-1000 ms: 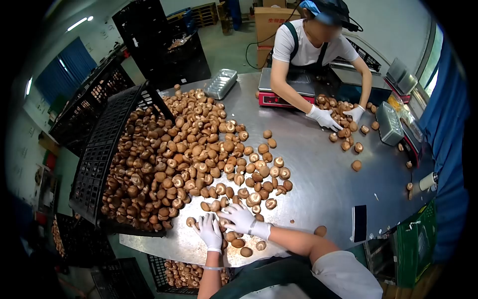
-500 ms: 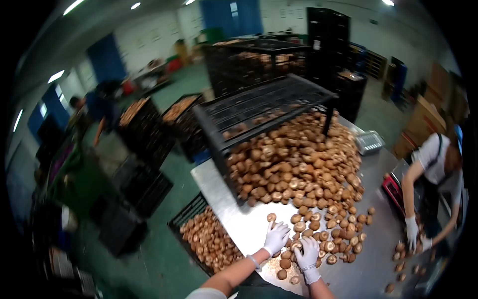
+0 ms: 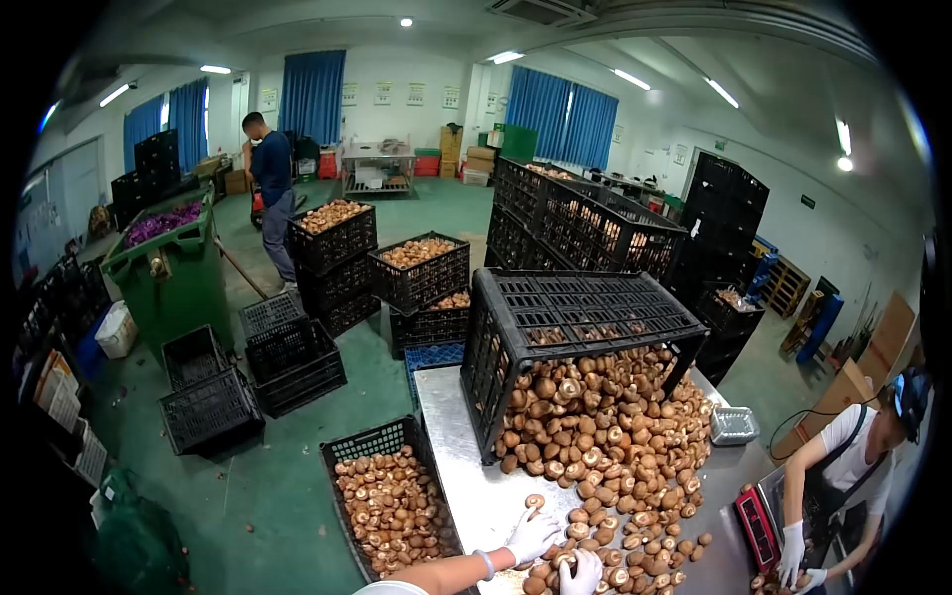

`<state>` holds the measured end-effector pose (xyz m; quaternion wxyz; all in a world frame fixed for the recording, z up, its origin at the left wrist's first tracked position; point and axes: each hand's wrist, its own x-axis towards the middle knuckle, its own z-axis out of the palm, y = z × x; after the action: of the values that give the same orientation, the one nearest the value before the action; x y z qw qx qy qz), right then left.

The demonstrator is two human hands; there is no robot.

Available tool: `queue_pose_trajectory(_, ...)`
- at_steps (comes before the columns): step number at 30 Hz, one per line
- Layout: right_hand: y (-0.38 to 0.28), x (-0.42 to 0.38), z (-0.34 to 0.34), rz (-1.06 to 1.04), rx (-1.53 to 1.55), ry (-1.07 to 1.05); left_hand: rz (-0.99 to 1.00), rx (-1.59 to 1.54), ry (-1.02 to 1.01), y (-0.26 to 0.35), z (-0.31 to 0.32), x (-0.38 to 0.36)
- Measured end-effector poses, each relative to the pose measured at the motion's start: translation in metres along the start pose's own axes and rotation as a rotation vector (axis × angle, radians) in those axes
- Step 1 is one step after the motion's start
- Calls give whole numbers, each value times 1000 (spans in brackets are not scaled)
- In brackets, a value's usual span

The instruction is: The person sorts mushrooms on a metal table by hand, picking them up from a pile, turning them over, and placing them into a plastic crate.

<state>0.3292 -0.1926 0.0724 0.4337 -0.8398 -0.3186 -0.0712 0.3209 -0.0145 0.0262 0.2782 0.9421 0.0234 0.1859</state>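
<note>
My left hand (image 3: 534, 536), white-gloved, reaches over the steel table with its fingers stretched toward the pile. One brown shiitake mushroom (image 3: 535, 502) sits right at its fingertips and thumb, stem side showing. My right hand (image 3: 581, 573), also gloved, is low in the view with its fingers curled around a mushroom (image 3: 566, 558), partly hidden. Loose mushrooms lie around both hands. They spread from a large heap (image 3: 595, 416) that spills out of a black plastic crate (image 3: 585, 297) tipped on its side on the table.
A black crate of mushrooms (image 3: 392, 511) stands at the table's left side. To the right, a co-worker (image 3: 843, 456) handles mushrooms beside a red scale (image 3: 758, 526). A clear plastic tray (image 3: 734, 425) lies at the table's far right. Stacked crates (image 3: 337, 258) and another person (image 3: 271, 188) stand behind.
My view has tilted up and become sharper, so hands and table sit lower in the frame. Both hands stay among the same mushrooms. The person at back left now stands more upright.
</note>
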Motion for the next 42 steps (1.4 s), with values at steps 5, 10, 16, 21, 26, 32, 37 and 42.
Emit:
queue_pose_trajectory(5,14,-7,11,-9,-158,32,120,47,88,-17,22,-12)
queue_pose_trajectory(10,19,4,12,-139,-192,106,58,-51,-39,-8,5,-5)
queue_pose_trajectory(16,10,-2,5,-36,-240,72,185,37,-82,-8,4,-5)
queue_pose_trajectory(21,15,-9,12,51,-291,35,81,-150,-57,-1,-4,-5)
queue_pose_trajectory(26,10,-5,4,109,-351,-92,142,-156,-13,-13,10,-4)
queue_pose_trajectory(32,-9,-22,-7,111,-300,-139,9,-179,50,-9,-13,11)
queue_pose_trajectory(37,10,-7,-38,47,-157,-89,-83,-134,278,-52,-52,51)
queue_pose_trajectory(42,45,82,-96,251,-96,27,75,-128,174,-42,-60,103)
